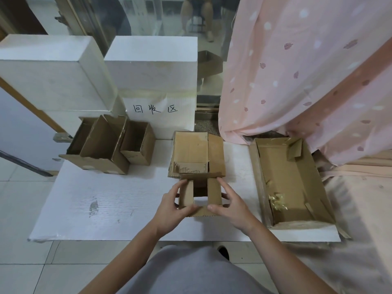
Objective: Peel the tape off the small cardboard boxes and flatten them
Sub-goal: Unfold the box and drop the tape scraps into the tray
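A small brown cardboard box (214, 192) with its flaps open sits on the white board (106, 200), and I can see straight through its open middle. My left hand (171, 206) grips its left side, thumb on the near flap. My right hand (231, 205) grips its right side, thumb also on the near flap. Just behind it lies a stack of flattened boxes (197, 153). Two open small boxes (101, 143) (137, 143) stand at the back left.
A large shallow cardboard tray (297, 181) with crumpled tape scraps (276, 201) lies at the right. White foam blocks (152, 75), one with a handwritten sign, stand behind. A pink patterned cloth (297, 71) hangs at the right. Tiled floor surrounds the board.
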Demonstrator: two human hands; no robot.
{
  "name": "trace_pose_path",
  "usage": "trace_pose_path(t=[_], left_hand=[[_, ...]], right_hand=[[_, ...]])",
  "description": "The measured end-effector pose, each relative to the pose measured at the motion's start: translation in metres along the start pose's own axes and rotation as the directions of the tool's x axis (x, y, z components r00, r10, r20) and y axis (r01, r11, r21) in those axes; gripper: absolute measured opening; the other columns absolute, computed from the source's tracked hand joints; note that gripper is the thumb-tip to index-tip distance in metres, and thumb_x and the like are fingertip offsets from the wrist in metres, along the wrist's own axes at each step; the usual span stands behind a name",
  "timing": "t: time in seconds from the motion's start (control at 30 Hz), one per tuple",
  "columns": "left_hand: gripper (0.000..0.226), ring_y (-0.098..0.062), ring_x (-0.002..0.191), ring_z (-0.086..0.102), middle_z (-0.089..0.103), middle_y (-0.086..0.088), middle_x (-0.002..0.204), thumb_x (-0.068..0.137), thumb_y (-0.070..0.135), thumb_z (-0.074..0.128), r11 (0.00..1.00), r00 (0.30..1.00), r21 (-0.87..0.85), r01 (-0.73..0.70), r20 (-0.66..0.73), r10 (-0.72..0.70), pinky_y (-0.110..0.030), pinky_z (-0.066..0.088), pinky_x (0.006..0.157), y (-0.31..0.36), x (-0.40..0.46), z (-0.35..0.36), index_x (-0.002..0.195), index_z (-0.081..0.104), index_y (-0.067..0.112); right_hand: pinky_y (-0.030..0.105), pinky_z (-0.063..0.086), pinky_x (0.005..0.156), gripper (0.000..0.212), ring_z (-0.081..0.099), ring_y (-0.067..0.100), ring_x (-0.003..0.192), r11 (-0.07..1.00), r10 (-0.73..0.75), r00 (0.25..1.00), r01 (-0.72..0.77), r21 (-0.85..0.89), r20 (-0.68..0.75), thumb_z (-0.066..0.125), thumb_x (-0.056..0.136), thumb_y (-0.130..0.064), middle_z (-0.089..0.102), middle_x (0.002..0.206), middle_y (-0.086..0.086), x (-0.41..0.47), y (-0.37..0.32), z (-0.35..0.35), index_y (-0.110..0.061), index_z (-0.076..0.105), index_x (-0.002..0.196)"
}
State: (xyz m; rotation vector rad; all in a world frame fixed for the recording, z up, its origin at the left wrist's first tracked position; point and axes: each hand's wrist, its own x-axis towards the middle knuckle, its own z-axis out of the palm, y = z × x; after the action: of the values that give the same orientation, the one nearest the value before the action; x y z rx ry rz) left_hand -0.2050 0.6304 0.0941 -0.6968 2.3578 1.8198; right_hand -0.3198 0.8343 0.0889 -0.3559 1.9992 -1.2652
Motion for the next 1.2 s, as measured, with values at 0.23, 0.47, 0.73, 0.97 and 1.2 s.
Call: trace_pose_path(t=[0.23,0.47,0.73,0.97,1.2], left_hand=[[0.128,-0.014,0.138,0.036,0.026,0.020,0.150,0.066,0.067,0.086,0.978,0.996,0.210,0.005,0.083,-0.022,-0.034,0.048,0.110,-0.017,0.011,0.001,0.159,-0.002,0.057],[0.100,-0.012,0.135,0.040,0.040,0.009,0.150,0.087,0.052,0.076,0.958,0.996,0.286,0.000,-0.084,0.025,-0.040,0.045,0.112,-0.006,0.018,0.008,0.161,0.009,0.049],[0.083,-0.012,0.139,0.037,0.030,0.015,0.163,0.096,0.040,0.064,0.957,0.999,0.288,-0.040,0.009,0.039,-0.027,0.046,0.100,-0.010,0.016,0.002,0.156,0.011,0.061],[0.085,-0.013,0.138,0.040,0.026,0.018,0.164,0.083,0.072,0.056,0.961,0.995,0.276,-0.019,0.095,-0.007,-0.045,0.049,0.110,-0.009,0.012,-0.005,0.155,0.010,0.064],[0.120,-0.016,0.139,0.038,0.029,0.013,0.161,0.065,0.075,0.083,0.966,0.990,0.259,-0.014,0.139,-0.023,-0.045,0.049,0.109,-0.004,0.016,-0.011,0.154,0.002,0.067]], right_hand=[[0.032,0.031,0.118,0.129,0.022,0.006,0.146,0.980,-0.020,0.989,0.048,-0.193,0.146,0.094,0.067,-0.041,0.011,0.156,-0.029,0.004,-0.010,-0.013,-0.042,0.006,0.161],[0.013,0.039,0.100,0.104,0.032,0.000,0.136,0.984,-0.080,0.997,0.080,-0.161,0.007,0.082,0.082,-0.042,0.022,0.151,-0.028,0.007,-0.017,-0.004,-0.040,0.014,0.161],[0.052,0.036,0.118,0.079,0.034,0.016,0.147,0.999,0.010,1.000,-0.009,-0.046,0.007,0.058,0.097,-0.029,0.029,0.163,-0.013,0.010,-0.012,-0.012,-0.054,0.013,0.156],[0.044,0.033,0.120,0.071,0.031,0.009,0.146,0.992,0.057,0.998,-0.057,0.114,0.008,0.046,0.098,-0.027,0.030,0.158,-0.023,0.015,-0.007,-0.020,-0.049,0.016,0.158],[0.044,0.044,0.113,0.057,0.049,0.008,0.136,0.960,0.081,0.997,-0.077,0.271,-0.004,0.046,0.100,-0.030,0.051,0.145,-0.027,0.019,0.001,-0.024,-0.073,0.035,0.136]])
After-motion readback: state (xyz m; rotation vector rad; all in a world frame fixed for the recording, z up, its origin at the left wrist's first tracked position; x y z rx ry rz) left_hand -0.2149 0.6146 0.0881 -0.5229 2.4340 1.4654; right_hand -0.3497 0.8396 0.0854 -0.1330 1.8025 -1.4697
